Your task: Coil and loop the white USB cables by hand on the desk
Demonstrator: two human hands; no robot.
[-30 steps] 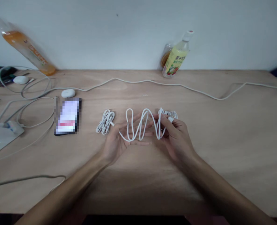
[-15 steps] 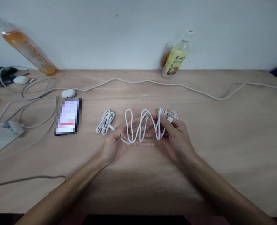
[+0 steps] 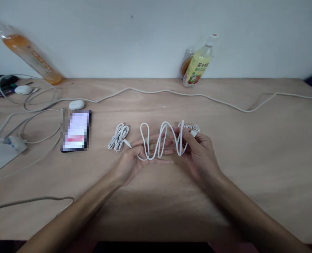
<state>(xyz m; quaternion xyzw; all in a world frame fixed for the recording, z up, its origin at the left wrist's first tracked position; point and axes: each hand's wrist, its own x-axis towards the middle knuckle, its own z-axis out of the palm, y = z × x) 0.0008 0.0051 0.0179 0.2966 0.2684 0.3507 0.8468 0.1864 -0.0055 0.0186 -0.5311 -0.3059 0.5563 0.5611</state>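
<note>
A white charging cable [image 3: 159,142] hangs in wavy loops between my two hands, above the table. My left hand [image 3: 131,163] lies palm up beneath the loops; its thumb presses on one end of the cable while the fingers stretch out to the right. With thumb and fingertips, my right hand [image 3: 202,151] pinches the loops at the other side. Just beyond the left hand lies a tied bundle of white cable [image 3: 118,137]. Another white cable bundle [image 3: 192,128] is partly hidden behind the right hand.
A phone [image 3: 76,130] and a white earbud case [image 3: 76,104] lie to the left, near tangled cables and a white plug [image 3: 17,143]. A long white cable [image 3: 166,91] runs across the back. An orange drink bottle [image 3: 33,56] and a yellow drink bottle [image 3: 198,65] lean at the wall.
The right hand has shifted very slightly, and the loops near it sit a little higher and farther apart. The left hand stays almost in place.
</note>
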